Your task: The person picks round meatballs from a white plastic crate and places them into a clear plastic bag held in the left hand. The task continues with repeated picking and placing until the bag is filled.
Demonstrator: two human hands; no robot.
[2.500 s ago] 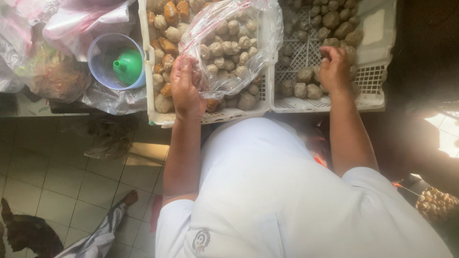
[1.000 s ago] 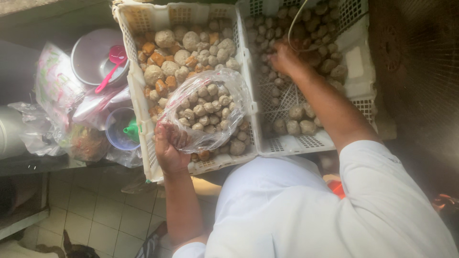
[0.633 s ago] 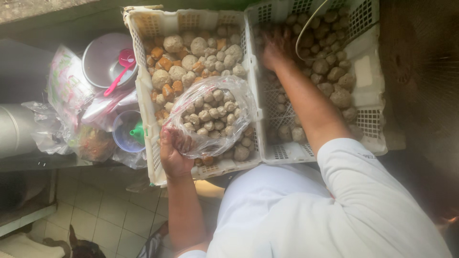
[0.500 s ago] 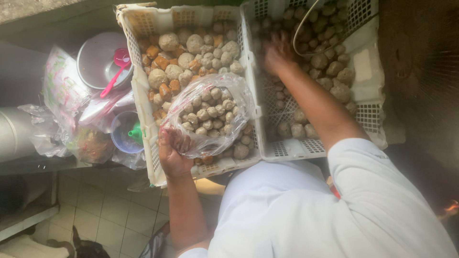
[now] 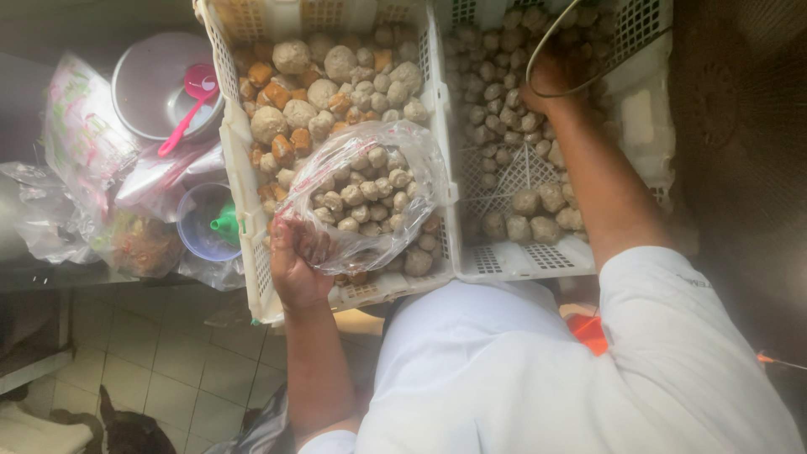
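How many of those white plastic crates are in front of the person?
2. The left crate holds mixed pale and orange pieces beneath the bag gripped by the left hand; the right crate holds grey balls around the right hand.

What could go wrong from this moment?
The left hand alone grips the clear plastic bag of meatballs by one edge; its mouth looks open, so balls might spill into the left crate. The right hand reaches deep into the right crate, so transferred balls may drop between crates.
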